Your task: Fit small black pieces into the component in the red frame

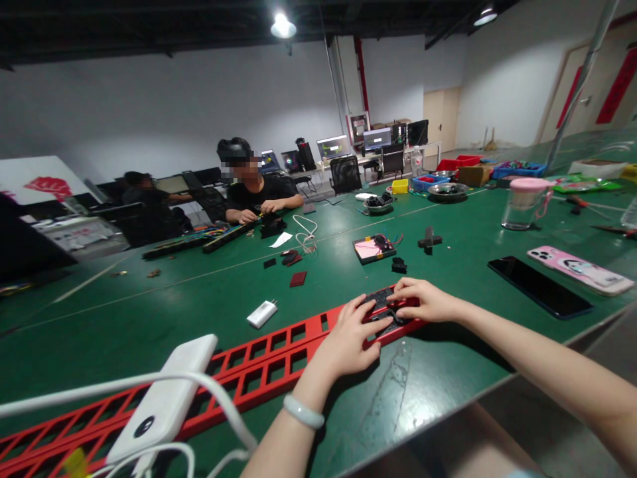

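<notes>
A long red frame [279,342] with two rows of rectangular openings lies slantwise across the green table. Black plastic parts [382,300] sit in its right end. My left hand [351,335] rests over that end, fingers spread and flat, their tips touching the black parts. From the right, my right hand [423,300] reaches in with bent fingers and thumb, gripping a black part at the frame's end; its fingertips partly cover what they hold. A white power bank [169,398] lies across the left portion of the frame.
A white cable [199,378] loops over the near left. Beyond the frame are a white charger plug [262,313], a dark red square [298,278] and a black tray [374,249] with wires. Phones [540,285] and a pink-lidded cup [522,202] stand right. A co-worker [261,192] sits opposite.
</notes>
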`<state>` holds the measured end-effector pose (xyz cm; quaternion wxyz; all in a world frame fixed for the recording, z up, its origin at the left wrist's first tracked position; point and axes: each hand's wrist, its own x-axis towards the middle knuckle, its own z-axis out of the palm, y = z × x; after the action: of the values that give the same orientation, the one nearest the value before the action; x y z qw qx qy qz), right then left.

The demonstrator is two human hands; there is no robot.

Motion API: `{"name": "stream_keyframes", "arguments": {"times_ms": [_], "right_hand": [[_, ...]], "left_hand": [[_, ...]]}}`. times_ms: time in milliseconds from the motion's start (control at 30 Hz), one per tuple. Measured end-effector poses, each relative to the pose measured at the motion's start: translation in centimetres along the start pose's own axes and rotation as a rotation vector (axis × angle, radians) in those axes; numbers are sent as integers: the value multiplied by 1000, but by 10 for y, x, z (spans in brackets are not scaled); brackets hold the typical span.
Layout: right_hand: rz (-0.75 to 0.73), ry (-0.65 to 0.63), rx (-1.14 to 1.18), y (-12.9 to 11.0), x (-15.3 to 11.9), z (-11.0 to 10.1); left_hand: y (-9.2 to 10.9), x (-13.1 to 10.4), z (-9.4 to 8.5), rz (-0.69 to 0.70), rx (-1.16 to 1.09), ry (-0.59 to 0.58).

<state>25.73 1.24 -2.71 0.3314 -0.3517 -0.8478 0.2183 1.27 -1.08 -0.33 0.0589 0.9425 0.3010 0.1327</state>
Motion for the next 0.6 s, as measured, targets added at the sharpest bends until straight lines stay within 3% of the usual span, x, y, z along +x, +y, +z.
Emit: {"name": "stream_keyframes", "arguments": {"times_ms": [133, 233, 333, 500, 600], "right_hand": [[147, 273, -83, 18, 4, -7], [212, 330, -245, 43, 12, -20], [210, 215, -371, 70, 25, -33], [162, -93, -392, 101, 49, -44], [170, -132, -391, 109, 61, -40]], "left_hand": [[1, 0, 0, -3, 0, -1], [1, 1, -1, -6, 4, -11], [1, 1, -1, -5, 7, -17], [-1, 2, 0, -2, 5, -10], [-1, 1, 1, 0, 8, -1]]}}
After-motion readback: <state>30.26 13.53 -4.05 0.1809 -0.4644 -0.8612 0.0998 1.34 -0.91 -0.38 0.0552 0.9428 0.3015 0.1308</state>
